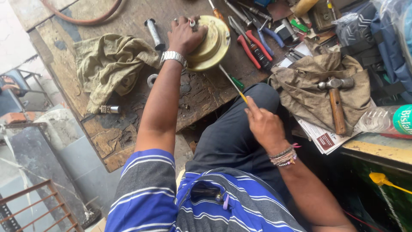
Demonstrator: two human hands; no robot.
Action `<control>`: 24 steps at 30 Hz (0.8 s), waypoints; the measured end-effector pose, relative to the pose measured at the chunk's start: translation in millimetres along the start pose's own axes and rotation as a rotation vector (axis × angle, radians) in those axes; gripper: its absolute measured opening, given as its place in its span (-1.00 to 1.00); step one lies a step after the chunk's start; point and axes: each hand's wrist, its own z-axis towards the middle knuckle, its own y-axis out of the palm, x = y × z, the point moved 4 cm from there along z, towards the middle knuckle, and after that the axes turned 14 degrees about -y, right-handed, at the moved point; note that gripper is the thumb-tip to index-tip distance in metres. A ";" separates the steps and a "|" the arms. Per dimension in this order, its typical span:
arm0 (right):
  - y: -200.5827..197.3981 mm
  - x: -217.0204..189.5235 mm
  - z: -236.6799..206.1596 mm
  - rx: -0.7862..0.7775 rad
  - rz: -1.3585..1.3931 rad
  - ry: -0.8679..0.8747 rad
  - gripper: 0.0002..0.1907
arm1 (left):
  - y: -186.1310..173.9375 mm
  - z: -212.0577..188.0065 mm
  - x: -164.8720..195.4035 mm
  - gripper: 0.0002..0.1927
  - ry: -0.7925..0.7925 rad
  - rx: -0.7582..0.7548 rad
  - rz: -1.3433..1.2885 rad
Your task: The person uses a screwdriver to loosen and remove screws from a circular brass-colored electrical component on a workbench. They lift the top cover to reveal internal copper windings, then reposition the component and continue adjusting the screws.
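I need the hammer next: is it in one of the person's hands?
No, the hammer lies on a crumpled cloth at the bench's right, apart from both hands.

Clear plastic bottle (380, 120) with green label (403, 119) at right edge, white printed leaflet (322, 138) with maroon square beside it

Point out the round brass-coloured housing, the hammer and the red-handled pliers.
brass-coloured housing (214, 43): head view, on its stepped top face.
hammer (337, 109): head view, mid wooden handle.
red-handled pliers (251, 49): head view, on a red grip.
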 end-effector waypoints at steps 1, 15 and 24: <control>-5.6 1.7 -4.0 0.009 -0.152 -0.070 -0.54 | -0.6 -1.3 1.0 -0.33 0.008 0.014 0.003; 0.1 -15.5 -18.7 0.066 -0.644 -0.367 -0.55 | 0.0 5.0 -2.8 -0.35 0.016 0.004 0.038; -5.6 2.8 -0.6 -0.072 0.373 0.008 -0.55 | 4.7 11.7 -9.2 -0.34 0.034 0.072 0.054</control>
